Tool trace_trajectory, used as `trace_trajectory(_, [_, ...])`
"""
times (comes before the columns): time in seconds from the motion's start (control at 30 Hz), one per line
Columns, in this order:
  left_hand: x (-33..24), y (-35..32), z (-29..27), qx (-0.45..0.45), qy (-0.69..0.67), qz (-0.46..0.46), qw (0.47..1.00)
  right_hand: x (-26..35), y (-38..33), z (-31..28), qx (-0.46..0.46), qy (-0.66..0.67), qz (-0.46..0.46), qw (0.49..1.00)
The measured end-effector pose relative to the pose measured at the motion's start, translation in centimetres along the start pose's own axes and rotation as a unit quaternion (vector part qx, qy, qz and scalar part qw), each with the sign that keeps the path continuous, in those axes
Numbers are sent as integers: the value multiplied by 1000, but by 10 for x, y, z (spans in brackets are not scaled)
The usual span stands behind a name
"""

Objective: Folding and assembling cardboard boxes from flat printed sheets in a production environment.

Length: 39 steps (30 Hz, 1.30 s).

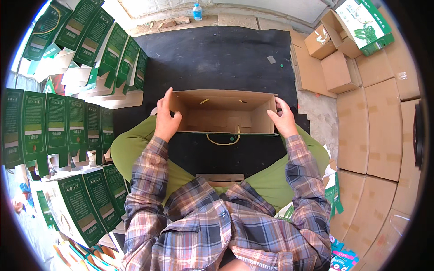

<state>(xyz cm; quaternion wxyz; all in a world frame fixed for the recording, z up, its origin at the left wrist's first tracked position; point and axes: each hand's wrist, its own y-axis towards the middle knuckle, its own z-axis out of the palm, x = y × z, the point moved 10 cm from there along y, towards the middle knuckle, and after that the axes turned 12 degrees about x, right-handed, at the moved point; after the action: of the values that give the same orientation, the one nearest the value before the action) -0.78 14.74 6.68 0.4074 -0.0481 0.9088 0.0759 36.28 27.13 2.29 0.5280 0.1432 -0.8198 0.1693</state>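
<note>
An open-topped cardboard gift box (219, 118) stands in front of me between my knees, its brown inside facing up with nothing in it. A yellow cord handle (224, 143) hangs from its near wall, and two yellow cord ends poke through the far wall. My left hand (167, 118) holds the left end wall, fingers outside and thumb toward the inside. At the right end wall, my right hand (283, 118) grips in the same way, thumb toward the inside. The outer faces of the box are mostly hidden.
Rows of green printed boxes (56, 124) with loose flaps stand at my left. Large brown cartons (384, 131) are stacked at right, with a white-and-green box (364, 25) on top. A black mat (217, 58) covers the floor; a blue bottle (197, 12) stands beyond it.
</note>
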Motion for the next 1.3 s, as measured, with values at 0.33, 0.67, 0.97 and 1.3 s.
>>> trace_trajectory(0.33, [1,0,5,71,171,-78,980,15,3,8,29,-179,64,981])
trace_trajectory(0.67, [-3,4,10,87,168,-17,982,28,5,12,44,-197,79,976])
trace_trajectory(0.97, [42,-8,57,275,-140,-128,942,-9,15,36,131,-2,142,981])
trace_trajectory(1.3, [63,5,39,152,-104,-154,971,-23,28,26,109,28,142,983])
